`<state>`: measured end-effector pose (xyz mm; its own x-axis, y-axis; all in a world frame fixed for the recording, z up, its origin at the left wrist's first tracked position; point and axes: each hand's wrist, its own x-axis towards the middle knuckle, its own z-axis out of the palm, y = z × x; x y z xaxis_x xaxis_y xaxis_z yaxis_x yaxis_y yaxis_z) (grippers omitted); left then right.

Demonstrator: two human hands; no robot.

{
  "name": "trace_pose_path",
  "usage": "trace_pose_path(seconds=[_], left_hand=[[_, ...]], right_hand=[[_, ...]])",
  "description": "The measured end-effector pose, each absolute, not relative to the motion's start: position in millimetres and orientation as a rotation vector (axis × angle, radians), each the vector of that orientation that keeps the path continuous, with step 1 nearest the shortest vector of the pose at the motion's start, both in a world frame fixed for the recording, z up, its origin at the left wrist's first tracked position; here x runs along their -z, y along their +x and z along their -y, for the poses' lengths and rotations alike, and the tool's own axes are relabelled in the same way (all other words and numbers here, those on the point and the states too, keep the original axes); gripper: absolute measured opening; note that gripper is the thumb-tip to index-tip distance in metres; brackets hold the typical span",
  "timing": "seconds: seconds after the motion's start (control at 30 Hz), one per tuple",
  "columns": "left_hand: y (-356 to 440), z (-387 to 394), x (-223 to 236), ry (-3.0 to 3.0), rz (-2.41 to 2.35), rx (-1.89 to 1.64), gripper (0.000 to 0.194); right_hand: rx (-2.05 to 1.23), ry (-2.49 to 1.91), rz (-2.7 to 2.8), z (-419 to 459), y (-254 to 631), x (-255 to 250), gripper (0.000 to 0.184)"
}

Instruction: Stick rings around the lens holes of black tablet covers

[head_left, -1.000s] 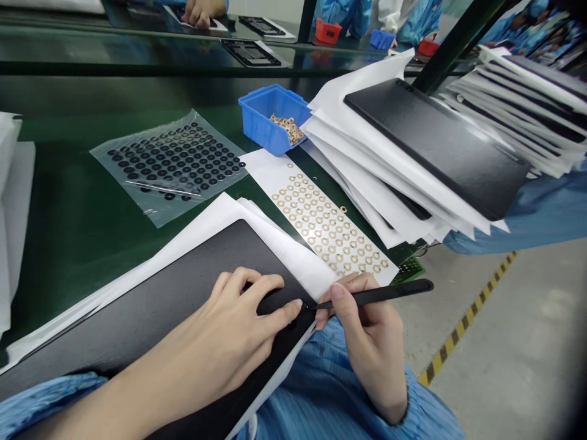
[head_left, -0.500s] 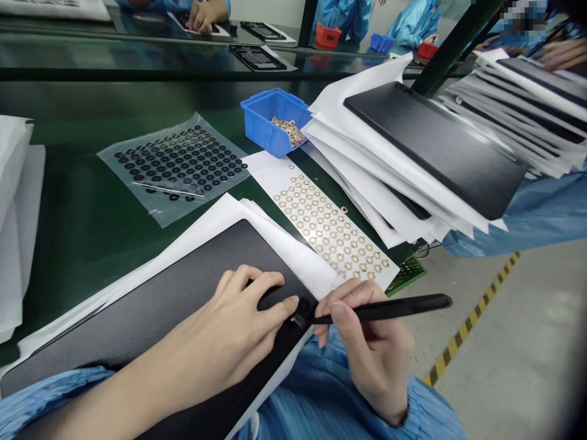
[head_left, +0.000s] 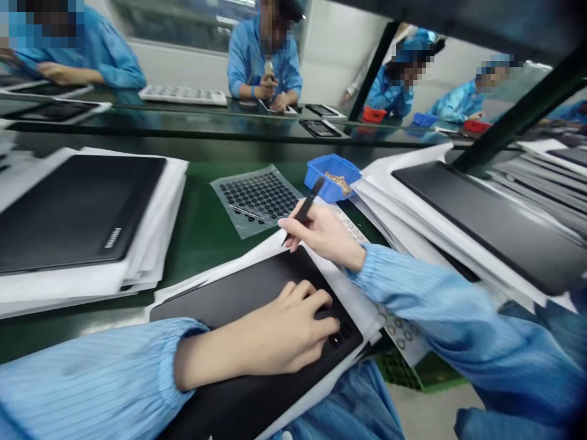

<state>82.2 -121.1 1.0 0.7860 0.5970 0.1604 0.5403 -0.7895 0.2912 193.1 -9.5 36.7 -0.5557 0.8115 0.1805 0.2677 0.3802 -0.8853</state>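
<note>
A black tablet back panel (head_left: pixel 247 281) lies on white sheets in front of me. My left hand (head_left: pixel 288 330) rests on it, fingers spread and bent, the fingertips near the round camera holes (head_left: pixel 342 336) at its right corner. My right hand (head_left: pixel 321 232) is closed around slim black tweezers (head_left: pixel 309 201), held above the panel's far edge with the thin tip pointing down. Beyond that hand lies a clear sheet of black rings (head_left: pixel 261 195). A white sheet of tan rings (head_left: pixel 351 223) is partly hidden under my right forearm.
A blue bin (head_left: pixel 328 171) with small tan rings stands at the back. Stacks of panels and white sheets rise on the left (head_left: pixel 82 208) and right (head_left: pixel 486 214). A glass shelf (head_left: pixel 183 125) crosses behind, with co-workers in blue beyond it.
My right hand has moved with the tweezers from the camera holes to beyond the panel's far edge. The left hand stays on the panel. The view has tilted up and swung left.
</note>
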Motion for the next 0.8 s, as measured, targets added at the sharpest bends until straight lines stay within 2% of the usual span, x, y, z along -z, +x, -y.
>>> trace_pose_path(seconds=[0.23,0.5,0.67,0.8], left_hand=[[79.8,121.7,0.3,2.804,-0.891,-0.411,0.024],[81.2,121.6,2.9,2.798,-0.884,-0.46,0.019],[69.4,107.9,4.7,2.672,-1.192,-0.635,0.011],[41.7,85.6,11.7,2.501,-1.635,-0.764,0.015]], right_hand=[[-0.899,-0.79,2.298,-28.6,130.2,-6.1,0.02],[-0.594,-0.614,2.491,-29.6,124.5,-4.1,0.019],[-0.475,-0.892,2.484,-28.3,172.7,-36.9,0.03],[-0.473,-1.215,2.568,-22.9,224.9,-40.0,0.027]])
